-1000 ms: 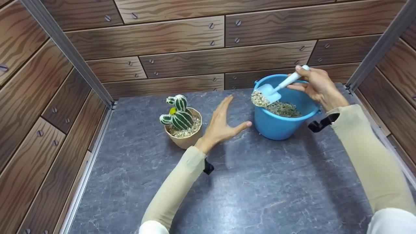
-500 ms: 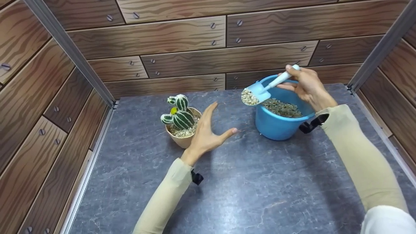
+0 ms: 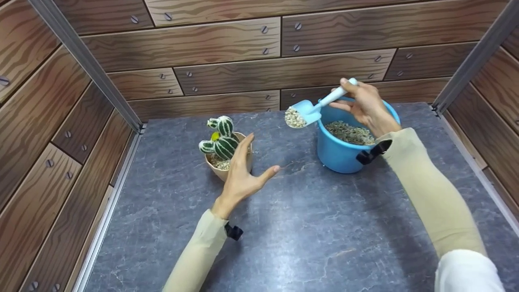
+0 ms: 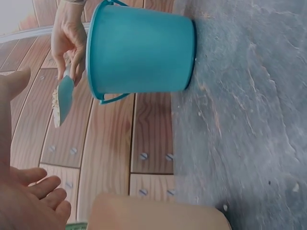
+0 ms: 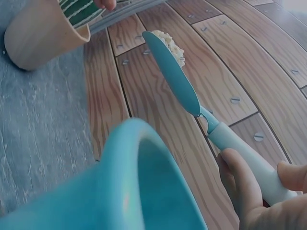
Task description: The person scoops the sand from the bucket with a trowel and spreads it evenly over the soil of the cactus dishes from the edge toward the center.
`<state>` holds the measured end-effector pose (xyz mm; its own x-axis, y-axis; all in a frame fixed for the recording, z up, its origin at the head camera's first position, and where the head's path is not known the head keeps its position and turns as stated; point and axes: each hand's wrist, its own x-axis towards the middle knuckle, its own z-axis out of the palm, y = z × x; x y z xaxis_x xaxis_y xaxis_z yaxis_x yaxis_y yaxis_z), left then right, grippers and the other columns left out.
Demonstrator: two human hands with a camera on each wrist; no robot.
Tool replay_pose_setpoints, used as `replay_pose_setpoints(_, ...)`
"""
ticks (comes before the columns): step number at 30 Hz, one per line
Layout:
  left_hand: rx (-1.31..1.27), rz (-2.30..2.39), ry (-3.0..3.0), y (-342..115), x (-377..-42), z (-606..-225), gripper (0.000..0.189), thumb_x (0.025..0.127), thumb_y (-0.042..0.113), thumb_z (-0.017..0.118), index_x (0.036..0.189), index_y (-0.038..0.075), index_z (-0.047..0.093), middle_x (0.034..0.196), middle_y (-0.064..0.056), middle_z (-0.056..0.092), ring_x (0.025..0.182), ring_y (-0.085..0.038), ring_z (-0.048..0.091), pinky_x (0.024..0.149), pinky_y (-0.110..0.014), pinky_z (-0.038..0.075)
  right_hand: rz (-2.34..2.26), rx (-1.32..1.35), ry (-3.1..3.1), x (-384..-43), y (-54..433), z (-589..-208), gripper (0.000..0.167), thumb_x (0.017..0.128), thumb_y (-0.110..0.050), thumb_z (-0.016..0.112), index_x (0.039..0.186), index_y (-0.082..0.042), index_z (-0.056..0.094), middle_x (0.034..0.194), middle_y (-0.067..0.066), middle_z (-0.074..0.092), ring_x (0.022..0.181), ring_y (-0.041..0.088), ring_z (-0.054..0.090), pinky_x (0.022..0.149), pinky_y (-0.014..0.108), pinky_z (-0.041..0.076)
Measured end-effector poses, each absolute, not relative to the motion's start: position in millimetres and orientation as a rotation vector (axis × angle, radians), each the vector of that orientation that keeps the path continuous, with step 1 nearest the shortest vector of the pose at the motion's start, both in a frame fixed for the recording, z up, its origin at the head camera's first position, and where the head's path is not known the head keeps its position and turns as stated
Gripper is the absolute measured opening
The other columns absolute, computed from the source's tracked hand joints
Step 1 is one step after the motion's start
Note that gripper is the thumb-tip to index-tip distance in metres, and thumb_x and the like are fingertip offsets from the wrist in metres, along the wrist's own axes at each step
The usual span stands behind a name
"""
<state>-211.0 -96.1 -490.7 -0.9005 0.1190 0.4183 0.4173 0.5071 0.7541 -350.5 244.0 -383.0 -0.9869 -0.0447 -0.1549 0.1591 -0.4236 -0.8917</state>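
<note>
My right hand (image 3: 367, 103) grips the white handle of a light-blue hand trowel (image 3: 308, 111). Pale gravel (image 3: 294, 118) fills the trowel's blade, which is held out past the left rim of the blue bucket (image 3: 340, 154). More gravel, darker in shade, lies inside that bucket. With fingers and thumb spread, my left hand (image 3: 241, 180) is at the right side of a tan pot (image 3: 217, 172), overlapping it in the head view. A striped green cactus (image 3: 225, 147) with a yellow flower stands in the pot among gravel. In the right wrist view the trowel (image 5: 175, 76) lies nearly level, gravel heaped on it.
The grey marbled tabletop (image 3: 304, 227) carries the pot on the left and the bucket on the right. Wood-patterned panels (image 3: 227, 85) wall the back and both sides, with metal rails (image 3: 107, 219) along the edges. The bucket's handle (image 4: 115, 99) hangs at its side.
My right hand has carried the loaded trowel leftward, from over the bucket to beyond its rim. My left hand has shifted left and slightly down, from beside the pot to in front of it.
</note>
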Motion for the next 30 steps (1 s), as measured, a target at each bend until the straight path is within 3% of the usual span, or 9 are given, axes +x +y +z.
replay_pose_setpoints(11,-0.404,-1.301,-2.341,-122,-196,-498,0.109,0.082,0.053,0.09,0.165,0.006,0.037,0.166,-0.015,0.045,0.155,-0.028,0.041,0.129,-0.051,0.032,-2.537,0.153,1.62,-354,221,-384,0.028,0.101,-0.021,0.074,0.115,0.0,0.062,0.101,0.013,0.071,0.087,0.03,0.079,0.093,0.042,0.065)
replay_pose_setpoints(19,-0.323,-1.267,-2.28,-140,-183,-511,0.1,0.082,0.048,0.091,0.159,0.004,0.046,0.16,-0.014,0.051,0.149,-0.03,0.049,0.122,-0.054,0.042,-2.529,0.135,1.633,-359,202,-389,0.026,0.102,-0.023,0.072,0.11,-0.002,0.06,0.103,0.013,0.069,0.083,0.03,0.078,0.09,0.041,0.066)
replay_pose_setpoints(30,-0.189,-1.236,-2.148,-159,-179,-529,0.094,0.077,0.041,0.096,0.15,-0.002,0.054,0.146,-0.02,0.06,0.137,-0.035,0.058,0.121,-0.047,0.043,-2.507,0.123,1.661,-362,183,-396,0.023,0.105,-0.024,0.069,0.111,-0.004,0.059,0.115,0.014,0.061,0.089,0.029,0.078,0.094,0.04,0.064)
